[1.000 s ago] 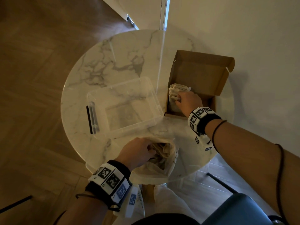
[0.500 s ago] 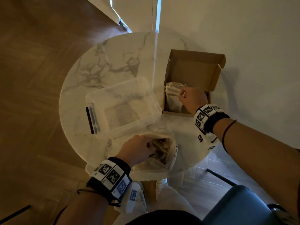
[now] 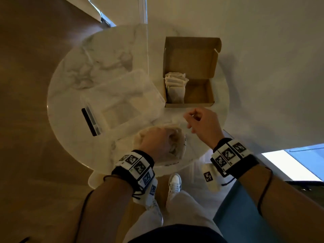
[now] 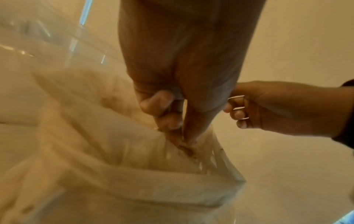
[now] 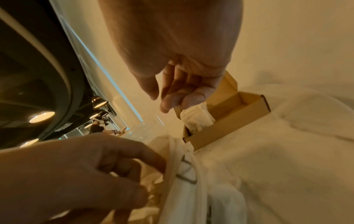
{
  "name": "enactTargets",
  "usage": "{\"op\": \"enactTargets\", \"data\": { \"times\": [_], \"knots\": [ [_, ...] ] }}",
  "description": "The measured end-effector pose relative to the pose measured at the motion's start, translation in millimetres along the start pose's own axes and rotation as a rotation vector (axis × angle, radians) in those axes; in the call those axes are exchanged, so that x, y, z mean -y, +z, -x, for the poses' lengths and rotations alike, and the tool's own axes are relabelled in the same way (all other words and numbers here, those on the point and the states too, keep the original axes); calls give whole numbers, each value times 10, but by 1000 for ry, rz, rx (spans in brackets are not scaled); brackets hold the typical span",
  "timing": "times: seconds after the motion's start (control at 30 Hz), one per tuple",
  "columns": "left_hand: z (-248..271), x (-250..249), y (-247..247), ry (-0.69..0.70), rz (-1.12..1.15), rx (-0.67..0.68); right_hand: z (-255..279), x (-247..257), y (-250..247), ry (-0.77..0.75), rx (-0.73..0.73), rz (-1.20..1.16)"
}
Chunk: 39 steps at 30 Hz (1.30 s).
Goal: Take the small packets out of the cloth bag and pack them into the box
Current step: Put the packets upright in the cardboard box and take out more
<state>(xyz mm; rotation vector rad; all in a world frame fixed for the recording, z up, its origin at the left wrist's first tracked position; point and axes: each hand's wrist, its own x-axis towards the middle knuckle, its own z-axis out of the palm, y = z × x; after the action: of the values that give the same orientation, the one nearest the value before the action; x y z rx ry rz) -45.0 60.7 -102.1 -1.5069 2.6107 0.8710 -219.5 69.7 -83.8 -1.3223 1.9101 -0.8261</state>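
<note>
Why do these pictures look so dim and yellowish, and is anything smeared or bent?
Head view: dim, warm light; the round table bulges from the wide lens, and the box throws a shadow on the wall. Left wrist view: the cloth bag is smeared by blur. Right wrist view: amber cast, right hand looms large, lamps glare at left.

Right hand (image 3: 203, 124) withdrawn from the box (image 3: 191, 71), now empty above the cloth bag (image 3: 178, 151), packets (image 3: 175, 86) left inside

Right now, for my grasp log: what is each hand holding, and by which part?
The left hand grips the cloth bag by the rim of its opening. The right hand holds nothing, its fingers loosely curled above the table.
</note>
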Motion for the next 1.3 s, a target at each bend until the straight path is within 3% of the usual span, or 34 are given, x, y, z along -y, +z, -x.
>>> {"op": "enactTargets", "data": {
  "times": [0.17, 0.37, 0.57, 0.77, 1.03, 1.17, 1.3],
  "knots": [
    [-81, -85, 135, -44, -168, -6, 264, -118, -28, 71, 27, -99],
    [34, -67, 4, -117, -80, -103, 396, -262, -57, 105, 79, -177],
    [256, -120, -311, -59, -37, -237, 441, -223, 7, -60, 163, -140],
    [315, -209, -489, 64, 234, -247, 413, -23, 72, -232, 380, -99],
    [363, -183, -418, -144, 563, -323, 445, 8, -16, -114, 378, -372],
    [361, -305, -370, -113, 591, -248, 457, 26, -42, -139, 429, -322],
    [323, -419, -419, -1, 740, -206, 477, 92, -115, -84, 503, -442]
  ]
}}
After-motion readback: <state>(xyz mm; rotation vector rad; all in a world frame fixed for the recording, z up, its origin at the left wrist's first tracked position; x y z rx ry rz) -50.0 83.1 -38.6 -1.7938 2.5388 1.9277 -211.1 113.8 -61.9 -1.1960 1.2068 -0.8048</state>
